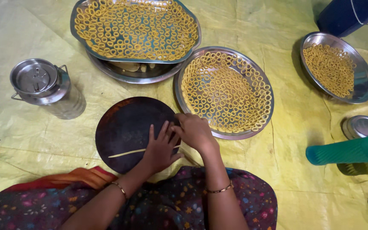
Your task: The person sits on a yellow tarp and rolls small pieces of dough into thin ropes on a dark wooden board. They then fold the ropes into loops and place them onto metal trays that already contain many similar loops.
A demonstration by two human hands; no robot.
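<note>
The left hand [160, 149] lies flat, fingers spread, pressing a thin dough strand [126, 153] on the dark round board [124, 127]. The right hand [194, 132] has its fingers curled together at the strand's end, beside the steel plate [184, 76] of dough rings [226, 91].

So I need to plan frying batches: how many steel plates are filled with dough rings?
3: a tray at top centre, stacked on another dish; a round plate just beyond the hands; a plate at right. More may lie out of frame.

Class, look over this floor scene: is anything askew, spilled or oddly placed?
One thing: the top tray of dough rings sits stacked on another steel plate, hiding most of it. A green bottle lies on its side. Nothing looks spilled; both hands rest on the dark round board.
</note>
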